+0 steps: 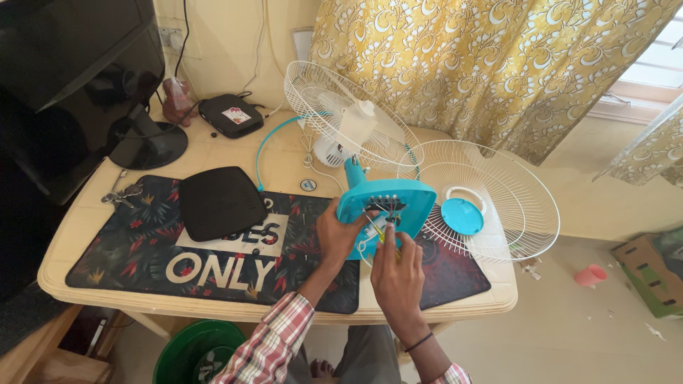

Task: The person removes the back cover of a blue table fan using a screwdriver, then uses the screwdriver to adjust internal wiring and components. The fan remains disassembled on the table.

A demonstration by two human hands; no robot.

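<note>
A small table fan lies tipped over on the table, its turquoise square base (pixel 398 199) turned up towards me with wires showing in an opening. My left hand (pixel 340 233) grips the lower left edge of that base. My right hand (pixel 395 272) holds a thin yellow-handled screwdriver (pixel 384 235) whose tip is at the wiring opening. The fan's white rear grille and motor (pixel 348 121) lie behind the base.
The loose white front grille (pixel 498 203) with a turquoise centre cap (pixel 462 215) lies at the right. A dark floral mat (pixel 142 249) covers the beige table (pixel 85 213); a black flat box (pixel 222 203), keys (pixel 121 193), a monitor (pixel 71 85) and a small black box (pixel 229 115) stand left. A green bin (pixel 199 352) sits below.
</note>
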